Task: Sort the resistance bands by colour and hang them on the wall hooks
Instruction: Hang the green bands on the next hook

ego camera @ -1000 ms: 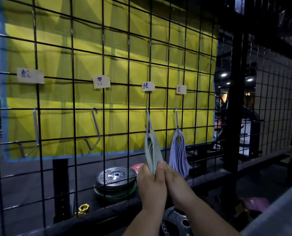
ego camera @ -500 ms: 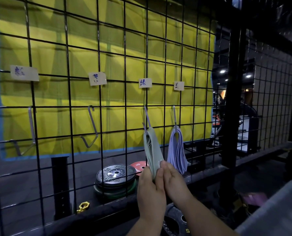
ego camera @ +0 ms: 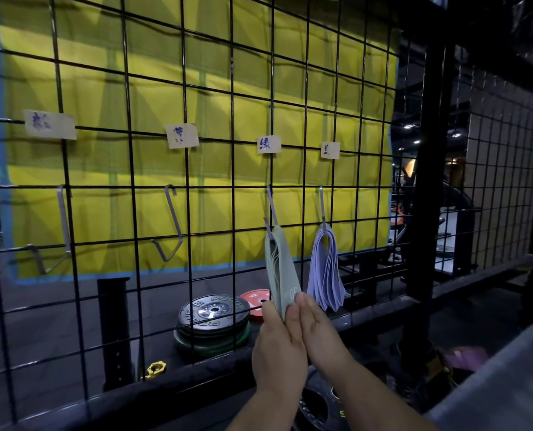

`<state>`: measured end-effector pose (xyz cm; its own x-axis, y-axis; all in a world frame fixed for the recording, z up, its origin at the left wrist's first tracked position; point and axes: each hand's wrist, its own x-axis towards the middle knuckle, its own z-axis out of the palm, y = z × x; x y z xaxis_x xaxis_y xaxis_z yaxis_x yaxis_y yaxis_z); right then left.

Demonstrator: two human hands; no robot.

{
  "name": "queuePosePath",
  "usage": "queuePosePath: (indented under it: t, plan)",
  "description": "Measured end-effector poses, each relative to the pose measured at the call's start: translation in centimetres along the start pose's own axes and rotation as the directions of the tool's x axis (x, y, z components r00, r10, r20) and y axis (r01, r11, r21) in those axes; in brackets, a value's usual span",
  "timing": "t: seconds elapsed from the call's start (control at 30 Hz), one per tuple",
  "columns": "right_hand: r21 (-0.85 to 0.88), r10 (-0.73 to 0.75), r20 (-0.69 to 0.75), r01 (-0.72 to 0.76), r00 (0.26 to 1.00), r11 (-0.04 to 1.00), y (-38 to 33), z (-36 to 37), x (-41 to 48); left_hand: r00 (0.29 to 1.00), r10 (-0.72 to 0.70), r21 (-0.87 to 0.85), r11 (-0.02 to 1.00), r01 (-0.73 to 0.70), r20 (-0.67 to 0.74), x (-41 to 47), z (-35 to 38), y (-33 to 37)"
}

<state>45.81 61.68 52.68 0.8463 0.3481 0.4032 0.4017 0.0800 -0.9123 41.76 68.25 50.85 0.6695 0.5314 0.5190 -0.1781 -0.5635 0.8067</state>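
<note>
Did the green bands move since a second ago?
No. The green bands still hang from the same hook, left of the blue bands, their bottom end between the left hand and right hand.

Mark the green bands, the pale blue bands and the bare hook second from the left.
green bands (ego camera: 282,265): head view, on the middle of the hanging bundle.
pale blue bands (ego camera: 322,269): head view, on the bundle's front strip.
bare hook (ego camera: 175,219): head view, on its straight shank.
</note>
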Motion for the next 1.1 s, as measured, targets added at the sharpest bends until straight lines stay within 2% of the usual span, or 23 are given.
queuePosePath:
  t: [0.3, 0.43, 0.63, 0.93, 1.1]
  plan:
    - [0.074, 0.004, 0.008, -0.004, 1.000, 0.997, 0.7, 0.5, 0.3, 1.000, 0.004, -0.078, 0.997, -0.006, -0.015, 0.1, 0.0, 0.0]
    - [0.003, -0.017, 0.017, 0.017, 1.000, 1.000, 0.9, 0.6, 0.1, 1.000, 0.016, -0.110, 0.994, -0.018, -0.014, 0.2, -0.1, -0.4]
    - [-0.010, -0.039, 0.030, 0.039, 0.999, 0.999, 0.8, 0.4, 0.0, 1.000, 0.006, -0.120, 0.993, -0.006, 0.002, 0.0, -0.2, -0.2]
    - [-0.011, 0.034, 0.020, -0.034, 0.999, 0.999, 0.8, 0.3, -0.3, 1.000, -0.026, -0.192, 0.981, 0.023, -0.015, -0.2, -0.4, 0.2]
    - [0.002, 0.105, 0.028, -0.105, 0.994, 0.994, 1.5, -0.5, -1.5, 0.998, -0.052, -0.231, 0.971, 0.057, 0.026, -1.7, -0.1, 0.1]
